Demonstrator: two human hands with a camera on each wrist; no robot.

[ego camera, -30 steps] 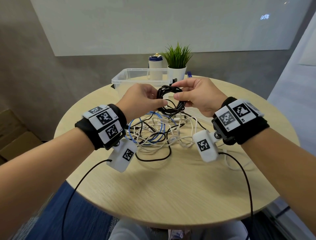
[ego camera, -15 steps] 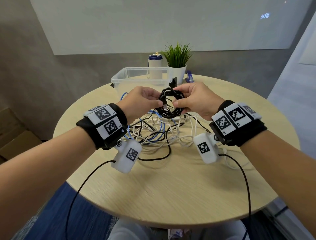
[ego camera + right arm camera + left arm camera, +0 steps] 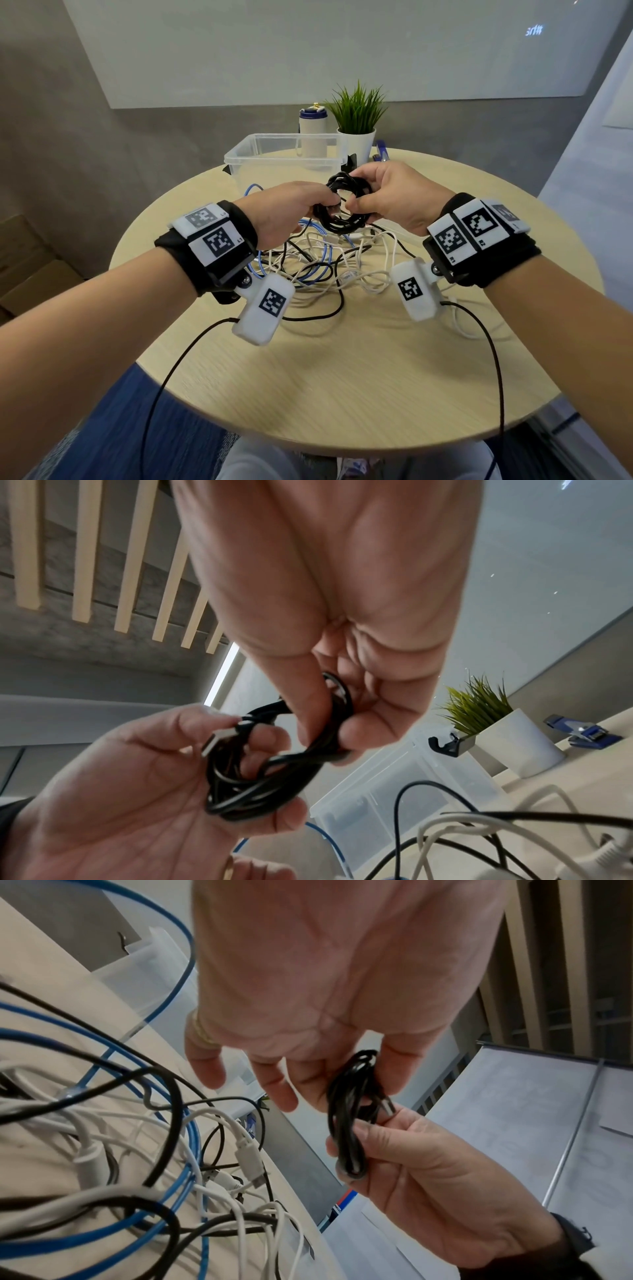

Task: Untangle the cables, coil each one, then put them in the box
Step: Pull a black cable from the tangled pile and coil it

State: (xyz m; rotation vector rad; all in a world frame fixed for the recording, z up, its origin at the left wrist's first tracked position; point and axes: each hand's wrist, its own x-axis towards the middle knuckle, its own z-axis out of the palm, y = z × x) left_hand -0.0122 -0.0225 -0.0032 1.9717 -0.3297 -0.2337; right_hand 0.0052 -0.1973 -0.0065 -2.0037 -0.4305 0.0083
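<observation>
the black cable [image 3: 347, 205] is wound into a small, tight bundle of several overlapping loops, held in the air between both hands, above the heap of loose cables and just in front of the clear box [image 3: 284, 159]. its silver usb plug [image 3: 219, 738] sticks out on the left-hand side of the coil, so the step in hand looks like tucking that free end in to lock the loops. to do it well, the right hand [image 3: 399, 197], whose thumb and fingers pinch one side of the coil, should hold the turns flat and together so none springs out, while the left hand [image 3: 286, 212], whose thumb and curled fingers grip the opposite side next to the plug, threads the plug through the centre and draws it snug without kinking the lead at the connector. the jacket is smooth and slightly glossy, stiff enough that the loops will probably try to open if the pinch slackens. below, on the round wooden table [image 3: 376, 394], the tangle of cables [image 3: 329, 267] lies uncoiled: white, blue and black leads crossing over one another. the box appears to hold nothing yet, though its floor is partly hidden. behind it stand a potted plant [image 3: 358, 120] and a white bottle [image 3: 312, 132].
</observation>
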